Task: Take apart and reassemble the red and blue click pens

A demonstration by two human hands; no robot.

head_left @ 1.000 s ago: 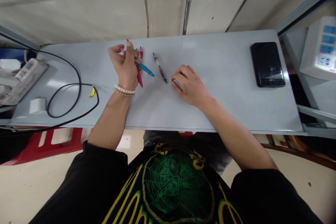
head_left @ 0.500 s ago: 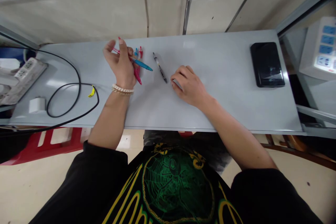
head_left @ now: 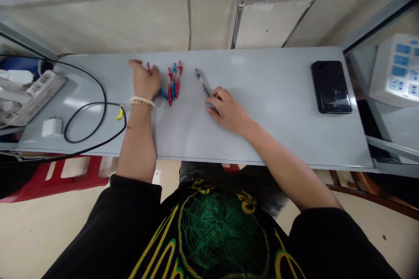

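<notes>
My left hand (head_left: 145,80) is palm down at the left of a group of pens, its fingers curled. A pink pen end (head_left: 149,68) shows between its fingers, and a blue pen tip (head_left: 163,93) pokes out on its right; most of both is hidden. Beside it lie a pink pen (head_left: 170,87), a blue pen (head_left: 173,80) and another pink pen (head_left: 178,79), side by side on the table. My right hand (head_left: 225,109) has its fingers closed over the lower end of a black pen (head_left: 201,79) lying slanted on the table.
The grey table (head_left: 278,139) runs along a wall. A black box-like device (head_left: 331,87) lies at the right. On the left are a looped black cable (head_left: 104,104), a white charger (head_left: 52,127) and a power strip (head_left: 37,96). A red stool (head_left: 65,172) stands below.
My left hand has turned palm down and shifted a little left and lower, uncovering the row of pens. My right hand has moved left onto the black pen's lower end.
</notes>
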